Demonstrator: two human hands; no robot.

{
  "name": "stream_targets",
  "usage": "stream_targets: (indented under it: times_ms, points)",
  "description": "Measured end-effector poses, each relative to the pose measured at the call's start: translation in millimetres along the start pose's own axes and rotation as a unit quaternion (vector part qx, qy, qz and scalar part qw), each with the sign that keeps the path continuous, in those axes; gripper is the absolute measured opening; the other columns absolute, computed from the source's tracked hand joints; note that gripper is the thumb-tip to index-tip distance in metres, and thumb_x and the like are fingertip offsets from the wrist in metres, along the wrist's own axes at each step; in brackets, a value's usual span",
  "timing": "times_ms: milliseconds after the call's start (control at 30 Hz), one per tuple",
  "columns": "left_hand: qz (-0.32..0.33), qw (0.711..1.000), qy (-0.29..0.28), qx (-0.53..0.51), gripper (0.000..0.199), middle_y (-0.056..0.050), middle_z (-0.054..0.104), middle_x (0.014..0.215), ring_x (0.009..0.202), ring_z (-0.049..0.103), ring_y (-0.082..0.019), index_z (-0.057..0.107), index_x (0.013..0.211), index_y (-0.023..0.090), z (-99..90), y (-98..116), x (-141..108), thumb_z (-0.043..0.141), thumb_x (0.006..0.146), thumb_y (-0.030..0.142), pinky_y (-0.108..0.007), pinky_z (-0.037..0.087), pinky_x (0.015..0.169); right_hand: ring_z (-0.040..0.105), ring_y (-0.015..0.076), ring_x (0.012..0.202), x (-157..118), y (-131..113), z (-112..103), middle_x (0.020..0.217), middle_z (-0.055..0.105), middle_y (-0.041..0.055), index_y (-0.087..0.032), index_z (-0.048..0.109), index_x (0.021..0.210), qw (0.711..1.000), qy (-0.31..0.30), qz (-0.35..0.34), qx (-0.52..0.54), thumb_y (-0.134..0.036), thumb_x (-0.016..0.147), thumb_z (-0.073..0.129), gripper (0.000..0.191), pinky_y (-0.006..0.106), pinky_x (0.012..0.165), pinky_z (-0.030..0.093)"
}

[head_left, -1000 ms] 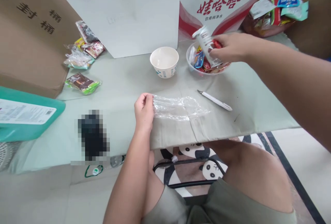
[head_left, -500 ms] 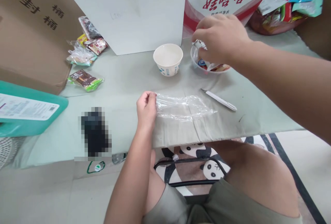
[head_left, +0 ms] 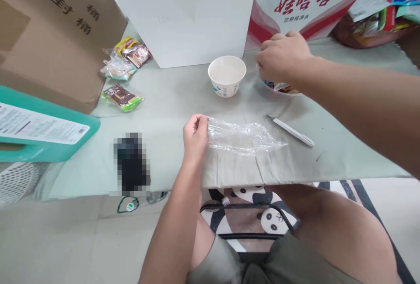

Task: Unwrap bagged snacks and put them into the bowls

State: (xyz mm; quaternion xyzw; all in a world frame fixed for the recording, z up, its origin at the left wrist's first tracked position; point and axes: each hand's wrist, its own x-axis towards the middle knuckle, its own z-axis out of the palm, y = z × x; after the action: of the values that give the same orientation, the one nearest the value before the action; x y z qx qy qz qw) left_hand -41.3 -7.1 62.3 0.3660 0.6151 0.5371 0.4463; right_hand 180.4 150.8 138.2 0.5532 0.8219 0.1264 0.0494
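The left hand (head_left: 195, 134) pinches the mouth end of a clear plastic bag (head_left: 244, 136), pinning it flat on the desk (head_left: 170, 100). The right hand (head_left: 284, 58) reaches into the snack bowl (head_left: 278, 92), fingers curled over the packets; whether it grips one I cannot tell.

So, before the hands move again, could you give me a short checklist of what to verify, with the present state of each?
1. Left hand pinches the clear plastic bag at its end: ok.
2. Bag mouth open: cannot tell.
3. Right hand is in the clear bowl of wrapped snacks: ok.
4. A snack is held in its fingers: cannot tell.
5. White paper cup stands upright: ok.
6. White pen lies apart from the bag: ok.
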Motion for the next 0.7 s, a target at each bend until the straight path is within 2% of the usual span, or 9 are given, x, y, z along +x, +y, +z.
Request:
stream_targets:
  times_ms: [133, 267, 333, 400, 467, 533, 600, 633, 700]
  points:
    - [0.007, 1.0, -0.009, -0.001, 0.02, 0.006, 0.038, 0.058, 0.052, 0.031, -0.008, 0.058, 0.072, 0.019, 0.7, 0, -1, 0.059, 0.092, 0.023, -0.022, 0.027, 0.05, 0.066, 0.0244, 0.104, 0, 2, -2, 0.103, 0.074, 0.013, -0.016, 0.059, 0.083, 1.0, 0.009, 0.007, 0.001, -0.022, 0.093, 0.054, 0.013, 0.046, 0.089, 0.043]
    - [-0.003, 1.0, -0.008, 0.001, 0.02, 0.006, 0.037, 0.059, 0.052, 0.029, -0.009, 0.057, 0.073, 0.019, 2.1, 2, -2, 0.057, 0.093, 0.022, -0.022, 0.026, 0.05, 0.07, 0.0244, 0.087, 2, -3, -8, 0.095, 0.075, 0.0164, -0.013, 0.059, 0.111, 0.999, 0.017, 0.035, -0.002, -0.027, 0.103, 0.039, 0.027, 0.047, 0.088, 0.041]
    - [-0.003, 1.0, -0.007, 0.003, 0.02, 0.006, 0.037, 0.059, 0.052, 0.03, -0.009, 0.057, 0.073, 0.019, 2.1, 2, -1, 0.057, 0.093, 0.022, -0.022, 0.026, 0.05, 0.07, 0.0292, 0.093, 3, -10, -15, 0.099, 0.074, 0.021, -0.009, 0.058, 0.119, 0.999, 0.033, 0.023, 0.005, -0.024, 0.104, 0.034, 0.032, 0.049, 0.092, 0.041]
    - [-0.003, 1.0, -0.006, 0.006, 0.02, 0.006, 0.037, 0.058, 0.052, 0.03, -0.008, 0.057, 0.073, 0.019, 1.6, 1, 0, 0.057, 0.093, 0.023, -0.022, 0.025, 0.049, 0.067, 0.0334, 0.107, 5, -20, -22, 0.106, 0.073, 0.0225, -0.007, 0.057, 0.122, 0.998, 0.053, -0.001, 0.016, -0.023, 0.104, 0.032, 0.035, 0.051, 0.096, 0.041]
    - [-0.006, 1.0, -0.004, 0.005, 0.021, 0.006, 0.037, 0.057, 0.051, 0.031, -0.008, 0.056, 0.073, 0.019, 1.0, 0, 1, 0.058, 0.093, 0.024, -0.022, 0.025, 0.048, 0.061, 0.0341, 0.121, 9, -29, -28, 0.119, 0.07, 0.0202, -0.011, 0.057, 0.128, 0.997, 0.062, -0.013, 0.05, -0.027, 0.107, 0.03, 0.037, 0.049, 0.098, 0.043]
    - [-0.014, 1.0, 0.0, -0.001, 0.021, 0.007, 0.037, 0.057, 0.05, 0.03, -0.008, 0.056, 0.073, 0.019, 0.5, -1, 2, 0.058, 0.093, 0.025, -0.021, 0.024, 0.047, 0.059, 0.0309, 0.123, 18, -38, -27, 0.136, 0.063, 0.0165, -0.018, 0.058, 0.132, 0.993, 0.054, -0.012, 0.102, -0.03, 0.108, 0.032, 0.037, 0.045, 0.094, 0.047]
    - [-0.017, 1.0, 0.003, -0.009, 0.021, 0.007, 0.037, 0.056, 0.049, 0.03, -0.008, 0.056, 0.073, 0.018, 0.2, -2, 2, 0.059, 0.092, 0.025, -0.021, 0.023, 0.047, 0.061, 0.0264, 0.119, 30, -46, -21, 0.143, 0.057, 0.0121, -0.021, 0.063, 0.128, 0.989, 0.024, -0.015, 0.144, -0.028, 0.107, 0.039, 0.033, 0.039, 0.091, 0.049]
    - [-0.015, 1.0, 0.005, -0.011, 0.021, 0.007, 0.037, 0.056, 0.049, 0.03, -0.007, 0.056, 0.073, 0.018, 0.1, -2, 2, 0.06, 0.092, 0.025, -0.021, 0.023, 0.047, 0.062, 0.0252, 0.116, 36, -50, -17, 0.139, 0.06, 0.0105, -0.021, 0.067, 0.122, 0.988, -0.001, -0.017, 0.151, -0.024, 0.104, 0.046, 0.028, 0.039, 0.091, 0.05]
    - [-0.01, 1.0, 0.006, -0.011, 0.021, 0.007, 0.037, 0.056, 0.048, 0.031, -0.007, 0.056, 0.072, 0.019, -0.1, -2, 2, 0.061, 0.092, 0.024, -0.021, 0.024, 0.047, 0.064, 0.0262, 0.111, 48, -56, -10, 0.114, 0.07, 0.0077, -0.018, 0.075, 0.101, 0.987, -0.058, -0.023, 0.145, -0.014, 0.095, 0.06, 0.017, 0.042, 0.094, 0.051]
